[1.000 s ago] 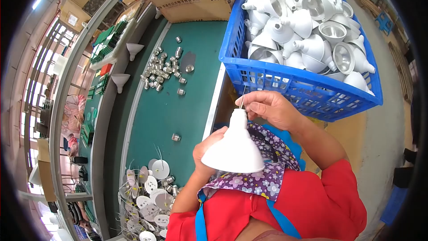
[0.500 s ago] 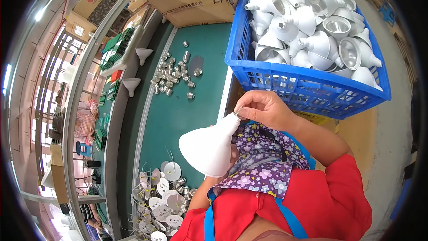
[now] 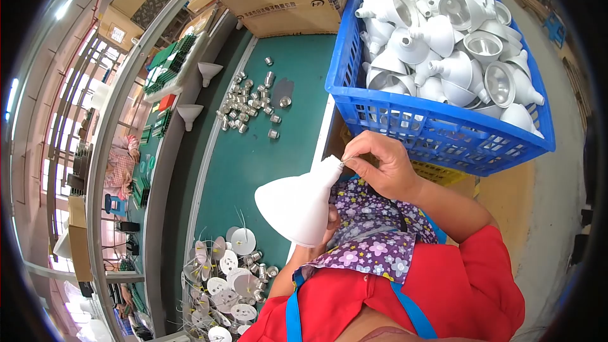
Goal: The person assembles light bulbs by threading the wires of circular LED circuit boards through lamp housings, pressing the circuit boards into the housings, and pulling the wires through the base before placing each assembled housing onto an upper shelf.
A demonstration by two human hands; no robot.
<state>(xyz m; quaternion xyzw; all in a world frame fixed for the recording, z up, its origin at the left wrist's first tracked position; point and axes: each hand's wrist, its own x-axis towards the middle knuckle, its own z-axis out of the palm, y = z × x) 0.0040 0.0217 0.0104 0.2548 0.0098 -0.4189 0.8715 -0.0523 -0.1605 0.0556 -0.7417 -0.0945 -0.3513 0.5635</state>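
A white cone-shaped lamp housing (image 3: 294,206) is tilted in front of my body, its wide end to the lower left and its narrow neck to the upper right. My left hand (image 3: 332,223) is closed around its underside, partly hidden behind the housing. At the neck's tip, my right hand (image 3: 381,166) pinches what looks like a thin wire (image 3: 344,162) between thumb and forefinger. Metal screw caps (image 3: 244,106) lie scattered on the green table, left of the hands. Round white boards with wires (image 3: 234,282) are heaped at the table's near end.
A blue crate (image 3: 437,117) full of white lamp housings (image 3: 453,69) stands at the upper right, with a person's fingers at its far edge. A cardboard box (image 3: 285,0) sits at the table's far end. Two lamp housings (image 3: 190,114) rest along the left ledge.
The right hand has shifted slightly at the neck's tip, still pinching. The housing stays in the left hand. A person's fingers have appeared at the crate's far edge.
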